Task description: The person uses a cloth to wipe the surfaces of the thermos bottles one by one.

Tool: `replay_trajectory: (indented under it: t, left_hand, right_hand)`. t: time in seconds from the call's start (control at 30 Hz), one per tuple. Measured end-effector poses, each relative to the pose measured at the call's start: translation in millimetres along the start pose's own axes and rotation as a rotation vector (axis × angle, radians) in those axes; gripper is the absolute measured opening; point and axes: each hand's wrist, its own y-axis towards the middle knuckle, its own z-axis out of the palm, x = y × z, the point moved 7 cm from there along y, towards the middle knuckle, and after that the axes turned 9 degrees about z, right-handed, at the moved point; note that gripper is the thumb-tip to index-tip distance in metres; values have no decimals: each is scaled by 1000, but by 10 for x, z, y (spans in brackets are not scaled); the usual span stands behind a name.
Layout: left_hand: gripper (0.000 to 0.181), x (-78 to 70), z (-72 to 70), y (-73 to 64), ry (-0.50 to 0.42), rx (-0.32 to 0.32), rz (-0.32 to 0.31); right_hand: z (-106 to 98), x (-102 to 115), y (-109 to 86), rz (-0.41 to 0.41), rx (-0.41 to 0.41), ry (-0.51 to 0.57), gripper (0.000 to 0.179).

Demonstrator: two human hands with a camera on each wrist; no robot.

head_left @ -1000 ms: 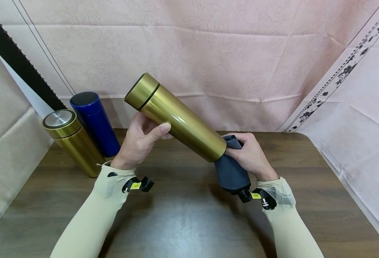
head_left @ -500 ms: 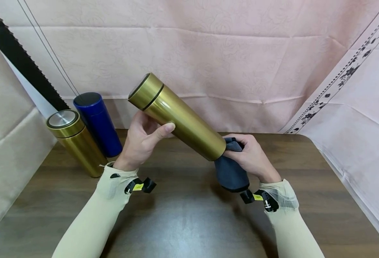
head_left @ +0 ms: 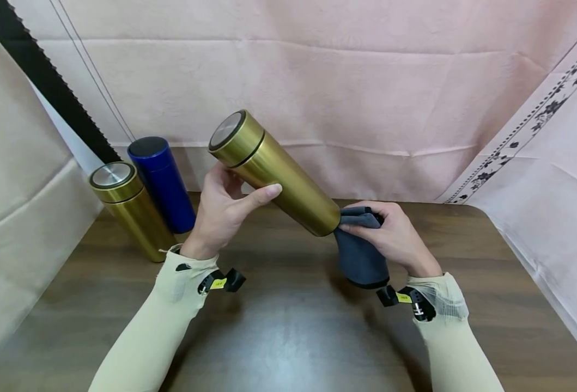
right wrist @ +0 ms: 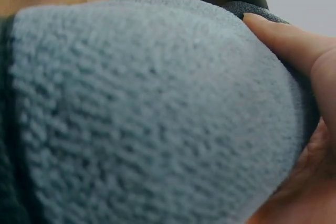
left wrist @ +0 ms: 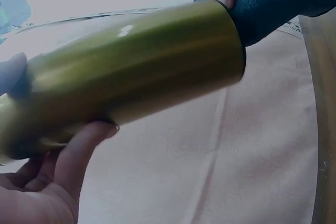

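Note:
My left hand (head_left: 222, 209) grips a gold thermos bottle (head_left: 285, 182) near its lid, thumb across the front. The bottle is tilted above the table, its silver-topped lid up at the left and its base down at the right. In my right hand (head_left: 393, 234) a folded dark grey-blue cloth (head_left: 362, 253) is pinched between thumb and fingers, with a flap hanging below. The cloth meets the bottle's base edge, also in the left wrist view, where the base (left wrist: 231, 40) overlaps it. Fuzzy cloth (right wrist: 152, 108) fills most of the right wrist view and hides much of the right hand.
A second gold thermos (head_left: 133, 209) stands at the left of the wooden table (head_left: 278, 326), with a blue thermos (head_left: 163, 185) just behind it. Pale pink fabric (head_left: 342, 98) hangs along the back and sides of the table.
The held bottle's lid has tipped so its silver top faces the camera more. The whole scene has shifted slightly right in the head view. Both hands keep their holds.

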Motion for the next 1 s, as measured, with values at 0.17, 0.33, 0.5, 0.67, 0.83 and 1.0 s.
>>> replay_trajectory:
  t: [0.17, 0.33, 0.5, 0.67, 0.83, 1.0]
  left_hand:
    - [57, 8, -44, -29, 75, -44, -35]
    - [57, -25, -179, -41, 258, -94, -44]
    - [59, -86, -388, -90, 534, -157, -110]
    - [65, -126, -566, -142, 723, -209, -130]
    - [67, -127, -725, -209, 847, -248, -128]
    - [71, -105, -845, -290, 919, -282, -166]
  right_hand:
    - [-67, -24, -17, 8, -13, 6, 28]
    - [-181, -23, -39, 30, -68, -10, 30]
    - [-212, -13, -36, 35, -72, -11, 34]
    - [-210, -17, -43, 43, -75, -2, 33]
    - [-220, -3, -43, 35, -69, -19, 33]
    - [-216, -22, -39, 47, -57, 0, 34]
